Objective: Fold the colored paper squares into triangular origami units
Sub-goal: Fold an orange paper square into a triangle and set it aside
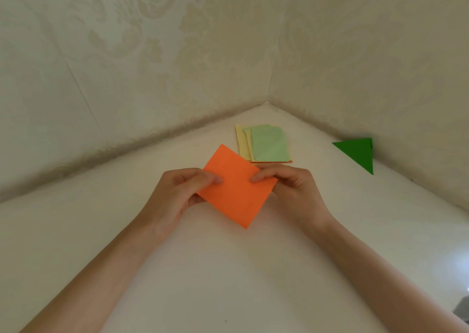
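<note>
I am holding the orange paper (236, 193) up with both hands, my left hand (175, 193) and right hand (291, 190) pinching its sides. If the corners are not meeting, my fold might be going crooked.

Orange paper square (236, 193) between left grip (177, 193) and right grip (291, 188): thin paper, matt, smooth, flat. Paper stack (270, 143) just beyond the right grip: pale green and pale yellow sheets, matt, smooth. Green triangle (357, 153) well right of the right grip: folded paper, matt. Desk (228, 269) under both grips: white, smooth, slight sheen. Wallpaper (152, 53) beyond the grips: cream, patterned, looks embossed, faintly satin.
</note>
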The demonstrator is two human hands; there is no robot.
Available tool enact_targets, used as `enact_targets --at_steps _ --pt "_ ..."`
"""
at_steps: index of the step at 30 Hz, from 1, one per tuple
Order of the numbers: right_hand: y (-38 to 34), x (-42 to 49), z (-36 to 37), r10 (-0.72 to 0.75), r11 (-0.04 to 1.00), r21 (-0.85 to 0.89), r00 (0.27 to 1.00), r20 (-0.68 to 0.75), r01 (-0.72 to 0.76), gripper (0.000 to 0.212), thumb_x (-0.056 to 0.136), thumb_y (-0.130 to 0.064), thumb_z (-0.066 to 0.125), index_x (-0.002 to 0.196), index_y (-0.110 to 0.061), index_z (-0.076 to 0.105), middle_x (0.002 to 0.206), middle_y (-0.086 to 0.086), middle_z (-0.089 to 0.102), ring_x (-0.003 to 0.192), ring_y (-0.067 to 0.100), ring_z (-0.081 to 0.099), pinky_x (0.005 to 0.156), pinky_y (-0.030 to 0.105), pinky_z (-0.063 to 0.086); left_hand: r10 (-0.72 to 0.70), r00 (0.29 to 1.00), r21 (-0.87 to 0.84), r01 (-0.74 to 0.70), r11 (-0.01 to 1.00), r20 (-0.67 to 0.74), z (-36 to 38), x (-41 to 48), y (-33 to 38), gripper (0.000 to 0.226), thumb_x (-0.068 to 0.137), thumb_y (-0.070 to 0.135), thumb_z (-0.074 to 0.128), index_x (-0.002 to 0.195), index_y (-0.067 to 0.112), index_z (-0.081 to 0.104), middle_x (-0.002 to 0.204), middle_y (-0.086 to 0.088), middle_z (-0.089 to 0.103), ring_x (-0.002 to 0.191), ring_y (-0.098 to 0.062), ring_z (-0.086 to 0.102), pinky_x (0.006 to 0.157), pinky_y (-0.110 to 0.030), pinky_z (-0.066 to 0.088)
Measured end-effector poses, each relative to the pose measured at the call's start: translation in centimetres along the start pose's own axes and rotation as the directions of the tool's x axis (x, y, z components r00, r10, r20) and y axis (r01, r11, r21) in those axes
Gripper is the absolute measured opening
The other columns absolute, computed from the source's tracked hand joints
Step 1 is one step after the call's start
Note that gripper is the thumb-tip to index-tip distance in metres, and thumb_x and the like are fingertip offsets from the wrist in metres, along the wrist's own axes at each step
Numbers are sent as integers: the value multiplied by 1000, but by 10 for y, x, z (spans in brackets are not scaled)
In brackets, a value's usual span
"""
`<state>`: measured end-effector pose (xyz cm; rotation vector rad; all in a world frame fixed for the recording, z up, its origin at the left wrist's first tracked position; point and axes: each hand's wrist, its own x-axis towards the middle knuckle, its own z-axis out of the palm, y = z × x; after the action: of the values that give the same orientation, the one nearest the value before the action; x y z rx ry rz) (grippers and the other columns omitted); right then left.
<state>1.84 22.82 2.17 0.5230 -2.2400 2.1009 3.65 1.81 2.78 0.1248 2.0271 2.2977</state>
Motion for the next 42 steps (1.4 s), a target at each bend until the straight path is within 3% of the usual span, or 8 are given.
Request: enact_targets --at_steps 4,12,15,18,22,31,35,42 --pt "0 -3 2 64 992 -116 993 98 -53 50 84 19 50 92 -27 68 91 -10 69 81 9 63 78 22 49 55 989 92 -42 995 -137 -1 1 -4 21 76 4 70 78 24 75 82 4 69 76 -7 65 66 -19 53" --pt "-5 -3 6 42 997 56 998 53 -45 6 75 -10 67 79 -11 71 104 -5 68 89 8 64 78 19 49 25 1000 -40 -24 999 2 5 -3 2 42 83 -8 55 82 26 78 103 1 70 93 -9 66 74 -24 56" --pt "-5 -2 7 108 984 142 994 28 -111 16 72 -20 66 76 -5 68 94 0 72 78 14 65 68 22 51 19 1000 -105 -17 994 18 7 -5 4 10 77 19 70 83 21 78 99 -2 73 91 -12 67 71 -23 55" --pt "-7 -1 8 153 974 168 988 15 -154 21 72 -23 66 76 -2 66 79 4 71 68 14 63 62 22 50 25 999 -70 -22 997 36 6 -4 2 36 55 44 85 83 23 79 99 -1 73 92 -12 68 72 -22 54" --pt "-9 -2 10 164 981 109 986 -27 -161 11 80 -6 68 76 -3 58 67 5 63 57 12 59 54 23 47 8 999 64 -6 998 -34 11 -4 0 13 61 23 78 74 25 75 82 6 71 74 -9 65 69 -21 53" --pt "-10 -4 12 141 989 49 989 -45 -138 23 82 1 67 93 -14 52 69 -4 62 53 15 57 46 25 44 -21 999 106 23 994 -29 13 -4 -1 54 72 4 78 115 27 54 86 0 71 76 -13 67 65 -25 53" --pt "-11 -6 14 126 991 -57 991 38 -123 29 82 1 67 98 -20 54 72 -6 61 54 10 55 47 24 42 -51 998 170 58 984 -43 14 -6 3 36 68 32 77 102 27 67 89 4 71 80 -9 66 63 -23 50" --pt "-12 -7 13 237 968 49 963 126 -244 8 85 -8 65 91 -10 60 65 7 59 52 14 53 47 24 42 34 999 229 -25 973 -34 16 -7 4 5 77 16 70 81 14 69 74 9 68 70 -3 62 61 -14 46"
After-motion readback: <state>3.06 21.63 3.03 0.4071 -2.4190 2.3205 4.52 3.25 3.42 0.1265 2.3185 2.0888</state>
